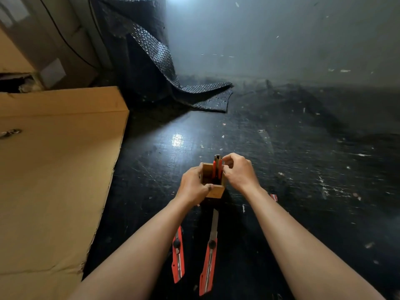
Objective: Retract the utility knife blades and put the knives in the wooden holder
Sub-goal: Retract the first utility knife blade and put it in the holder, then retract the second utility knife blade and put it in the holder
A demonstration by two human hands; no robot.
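Both hands at wooden holder (213, 187) — 1 knife (217, 169) inside.

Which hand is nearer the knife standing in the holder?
Right. The right hand pinches the knife near its top; the left hand grips the wooden holder beside it.

Wooden holder (213, 192): smooth, matt. Utility knives (208, 264): glossy red plastic, bare metal blades. Table (281, 169): black, scratched, semi-gloss. Cardboard sheet (54, 169) at 9 o'clock: matt.
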